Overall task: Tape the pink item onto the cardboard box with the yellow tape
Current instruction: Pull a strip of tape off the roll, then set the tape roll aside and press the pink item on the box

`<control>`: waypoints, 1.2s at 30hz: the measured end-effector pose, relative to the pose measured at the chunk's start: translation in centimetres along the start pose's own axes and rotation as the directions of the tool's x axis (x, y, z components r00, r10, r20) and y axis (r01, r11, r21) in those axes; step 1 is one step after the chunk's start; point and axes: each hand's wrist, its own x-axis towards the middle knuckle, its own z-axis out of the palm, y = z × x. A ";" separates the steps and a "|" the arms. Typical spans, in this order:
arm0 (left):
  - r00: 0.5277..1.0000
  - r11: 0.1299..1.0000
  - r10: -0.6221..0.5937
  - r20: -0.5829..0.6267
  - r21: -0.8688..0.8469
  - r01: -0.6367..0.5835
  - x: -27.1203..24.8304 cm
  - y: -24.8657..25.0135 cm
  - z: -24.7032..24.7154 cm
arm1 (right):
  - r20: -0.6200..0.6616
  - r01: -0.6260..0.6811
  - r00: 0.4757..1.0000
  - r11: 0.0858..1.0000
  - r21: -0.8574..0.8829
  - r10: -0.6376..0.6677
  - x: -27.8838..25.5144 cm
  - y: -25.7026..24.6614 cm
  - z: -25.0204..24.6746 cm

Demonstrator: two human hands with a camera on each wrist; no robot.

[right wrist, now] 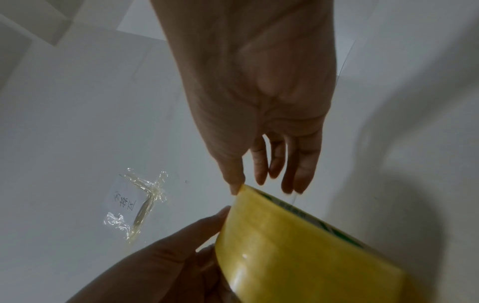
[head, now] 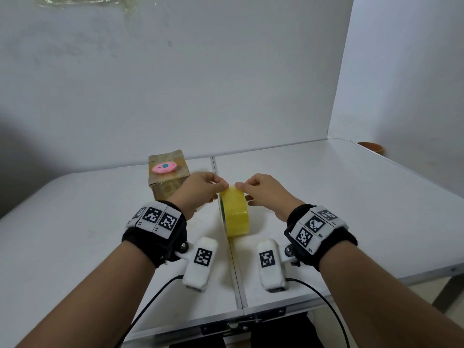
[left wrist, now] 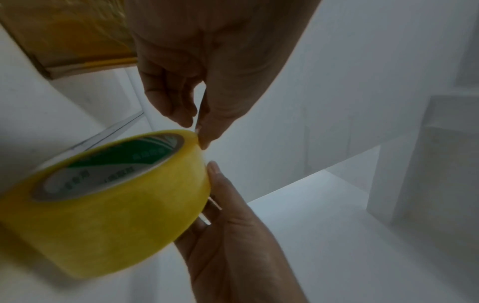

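The yellow tape roll (head: 236, 213) stands on edge on the white table (head: 351, 197), in the middle and near me. My left hand (head: 219, 190) grips its top left rim between thumb and fingers. From the other side my right hand (head: 242, 189) pinches the top of the roll, thumb on the outer band. The left wrist view shows the roll (left wrist: 108, 201) with my left fingertips (left wrist: 202, 141) at its rim. The cardboard box (head: 167, 182) sits behind my left hand, with the pink item (head: 163, 167) lying loose on its top. The box's lower right corner is hidden by my left hand.
A seam (head: 233, 259) runs down the middle of the folding table under the roll. White panels wall off the back and right. A brown pot (head: 372, 146) stands beyond the far right edge. Crumpled clear tape with a paper label (right wrist: 140, 205) sticks to the back panel.
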 end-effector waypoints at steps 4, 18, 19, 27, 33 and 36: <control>0.981 0.956 -0.145 0.126 -0.238 0.171 -0.2 -0.2 -0.1 | 0.068 -0.065 0.996 0.991 0.113 0.058 -0.8 -0.5 -0.1; 0.917 0.757 -0.225 0.330 -0.533 0.378 -1.8 -0.9 0.0 | 0.100 -0.099 0.992 0.979 0.176 0.082 -1.7 -1.1 0.5; 0.915 0.750 -0.228 0.333 -0.538 0.383 -1.8 -0.9 0.0 | 0.104 -0.090 0.992 0.983 0.162 0.073 -1.7 -1.1 0.5; 0.957 0.867 -0.235 0.171 -0.408 0.286 -1.6 -0.3 0.3 | 0.059 0.041 0.998 0.997 -0.069 -0.037 -0.3 -1.0 -0.8; 0.982 0.960 -0.158 0.100 -0.217 0.176 0.6 1.5 0.4 | -0.062 0.063 0.988 0.738 -0.672 -0.141 3.6 -0.1 -2.3; 0.983 0.962 -0.158 0.097 -0.208 0.175 1.9 2.6 0.3 | -0.056 0.042 0.988 0.606 -0.794 -0.141 5.4 0.4 -2.7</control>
